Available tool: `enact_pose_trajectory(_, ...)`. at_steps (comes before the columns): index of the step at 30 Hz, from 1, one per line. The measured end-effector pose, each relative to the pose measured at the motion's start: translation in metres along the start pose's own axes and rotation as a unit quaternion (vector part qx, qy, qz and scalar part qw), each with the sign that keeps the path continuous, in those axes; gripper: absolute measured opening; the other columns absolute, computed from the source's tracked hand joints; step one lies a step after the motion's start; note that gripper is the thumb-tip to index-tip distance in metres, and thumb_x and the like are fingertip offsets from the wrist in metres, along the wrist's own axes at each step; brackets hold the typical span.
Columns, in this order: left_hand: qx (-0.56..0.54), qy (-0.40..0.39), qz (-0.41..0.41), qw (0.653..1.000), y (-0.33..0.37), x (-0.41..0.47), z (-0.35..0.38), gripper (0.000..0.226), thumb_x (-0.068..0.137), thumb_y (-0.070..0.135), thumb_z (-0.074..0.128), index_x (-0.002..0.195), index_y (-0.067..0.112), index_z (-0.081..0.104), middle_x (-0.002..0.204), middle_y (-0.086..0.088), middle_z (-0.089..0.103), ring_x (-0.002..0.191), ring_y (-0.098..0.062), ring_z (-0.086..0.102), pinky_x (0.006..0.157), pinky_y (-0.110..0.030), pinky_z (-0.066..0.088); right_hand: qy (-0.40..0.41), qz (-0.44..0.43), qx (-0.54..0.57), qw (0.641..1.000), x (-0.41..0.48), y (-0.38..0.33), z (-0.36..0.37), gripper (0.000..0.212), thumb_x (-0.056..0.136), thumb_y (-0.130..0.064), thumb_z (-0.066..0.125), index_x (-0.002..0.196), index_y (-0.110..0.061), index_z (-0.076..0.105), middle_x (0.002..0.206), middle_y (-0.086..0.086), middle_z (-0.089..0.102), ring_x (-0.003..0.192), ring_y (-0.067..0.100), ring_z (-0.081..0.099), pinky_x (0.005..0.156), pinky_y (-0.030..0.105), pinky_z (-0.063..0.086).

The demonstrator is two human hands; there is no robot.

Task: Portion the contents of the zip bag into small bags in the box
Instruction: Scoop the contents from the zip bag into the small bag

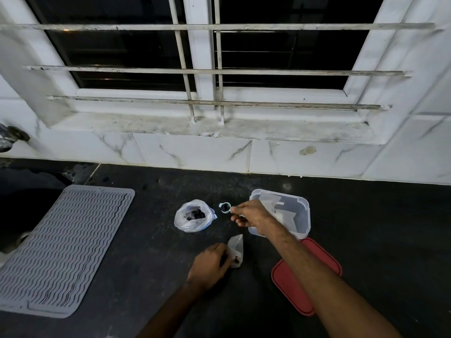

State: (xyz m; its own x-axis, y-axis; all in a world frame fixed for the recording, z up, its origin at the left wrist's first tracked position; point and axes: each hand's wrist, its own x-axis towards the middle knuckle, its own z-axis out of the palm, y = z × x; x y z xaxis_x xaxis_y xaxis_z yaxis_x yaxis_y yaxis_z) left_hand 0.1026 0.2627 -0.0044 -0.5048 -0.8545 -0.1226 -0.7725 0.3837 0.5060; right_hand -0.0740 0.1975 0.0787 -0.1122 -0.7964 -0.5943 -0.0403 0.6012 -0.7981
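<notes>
Mid-portion: right hand [249,214] pinches loaded scoop [225,207] beside zip bag [194,215]; left hand [210,264] grips small bag [236,250]. Next: tip scoop in.

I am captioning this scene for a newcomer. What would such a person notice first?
First, the right hand holding a small pale blue scoop of dark contents above the black counter, beside the open clear plastic zip bag. Then the left hand gripping a small white translucent bag nearer the camera.
</notes>
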Motion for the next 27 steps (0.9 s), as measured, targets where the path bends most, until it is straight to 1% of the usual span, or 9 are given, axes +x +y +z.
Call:
enact_pose_trajectory(4, -0.052, 0.068, -0.054, 0.995, 0.013, 0.009, -0.009, 0.019, 0.096, 0.043, 0.048, 0.091, 0.027, 0.057, 0.089, 0.01, 0.063, 0.078, -0.006, 0.06, 0.067, -0.027, 0.047, -0.007, -0.012, 0.001, 1.0, -0.009, -0.001, -0.012, 0.011, 0.094, -0.011, 0.061, 0.087, -0.004, 0.065, 0.067, 0.007, 0.064, 0.042, 0.005, 0.053, 0.045, 0.015, 0.047)
enact_pose_trajectory(6, -0.11, 0.107, -0.117, 0.981, 0.02, 0.021, -0.015, 0.024, 0.095, 0.042, 0.052, 0.081, 0.023, 0.058, 0.075, 0.008, 0.065, 0.067, -0.006, 0.061, 0.061, -0.029, 0.046, -0.011, -0.025, 0.002, 1.0, -0.014, -0.002, -0.019, 0.011, 0.093, -0.012, 0.062, 0.087, -0.004, 0.066, 0.068, 0.007, 0.066, 0.043, 0.005, 0.054, 0.047, 0.016, 0.048)
enact_pose_trajectory(9, -0.186, 0.117, -0.176, 0.96, 0.025, 0.04, -0.023, 0.028, 0.093, 0.038, 0.057, 0.073, 0.018, 0.063, 0.067, 0.005, 0.067, 0.065, -0.011, 0.064, 0.062, -0.033, 0.048, -0.015, -0.049, -0.005, 0.999, -0.025, -0.002, -0.029, 0.01, 0.092, -0.011, 0.064, 0.087, -0.004, 0.069, 0.069, 0.009, 0.068, 0.047, 0.009, 0.055, 0.051, 0.019, 0.049)
enact_pose_trajectory(13, -0.202, 0.109, -0.187, 0.955, 0.028, 0.054, -0.027, 0.03, 0.093, 0.032, 0.057, 0.069, 0.017, 0.06, 0.067, 0.001, 0.066, 0.066, -0.016, 0.062, 0.062, -0.033, 0.046, -0.031, -0.077, -0.038, 0.996, -0.037, 0.008, -0.039, 0.013, 0.091, -0.01, 0.065, 0.085, 0.0, 0.07, 0.068, 0.012, 0.068, 0.047, 0.012, 0.055, 0.051, 0.022, 0.049)
enact_pose_trajectory(17, -0.211, 0.099, -0.188, 0.954, 0.027, 0.058, -0.02, 0.03, 0.095, 0.033, 0.056, 0.078, 0.009, 0.063, 0.071, -0.001, 0.067, 0.068, -0.017, 0.061, 0.065, -0.035, 0.047, -0.019, -0.089, -0.089, 0.992, -0.041, 0.02, -0.05, 0.016, 0.09, -0.01, 0.066, 0.077, -0.002, 0.069, 0.068, 0.014, 0.068, 0.046, 0.012, 0.056, 0.046, 0.02, 0.049)
enact_pose_trajectory(20, -0.21, 0.096, -0.166, 0.959, 0.032, 0.058, -0.015, 0.026, 0.095, 0.031, 0.057, 0.076, 0.012, 0.059, 0.069, 0.004, 0.06, 0.066, -0.014, 0.057, 0.065, -0.034, 0.043, 0.005, -0.106, -0.154, 0.982, -0.041, 0.027, -0.052, 0.019, 0.09, -0.011, 0.063, 0.074, -0.003, 0.069, 0.065, 0.011, 0.069, 0.042, 0.009, 0.057, 0.047, 0.021, 0.051)
enact_pose_trajectory(23, -0.232, 0.091, -0.144, 0.958, 0.039, 0.057, -0.012, 0.025, 0.095, 0.026, 0.058, 0.08, 0.006, 0.063, 0.072, 0.002, 0.059, 0.068, -0.016, 0.057, 0.069, -0.039, 0.048, 0.073, -0.165, -0.298, 0.937, -0.041, 0.031, -0.047, 0.016, 0.09, -0.015, 0.062, 0.079, -0.007, 0.07, 0.07, 0.007, 0.072, 0.054, 0.015, 0.064, 0.055, 0.026, 0.054)
enact_pose_trajectory(25, -0.254, 0.084, -0.147, 0.952, 0.042, 0.06, -0.009, 0.026, 0.096, 0.025, 0.057, 0.082, 0.005, 0.064, 0.077, -0.005, 0.062, 0.075, -0.024, 0.062, 0.073, -0.046, 0.051, 0.108, -0.213, -0.45, 0.861, -0.044, 0.032, -0.043, 0.013, 0.093, -0.018, 0.058, 0.092, -0.011, 0.069, 0.09, 0.007, 0.072, 0.079, 0.021, 0.068, 0.069, 0.03, 0.051)
enact_pose_trajectory(27, -0.272, 0.072, -0.16, 0.946, 0.044, 0.062, -0.007, 0.024, 0.096, 0.027, 0.056, 0.083, 0.008, 0.064, 0.082, -0.01, 0.066, 0.08, -0.029, 0.065, 0.074, -0.051, 0.054, 0.099, -0.244, -0.57, 0.778, -0.047, 0.035, -0.038, 0.021, 0.095, -0.015, 0.055, 0.114, -0.011, 0.061, 0.111, 0.009, 0.066, 0.101, 0.025, 0.064, 0.084, 0.034, 0.05)
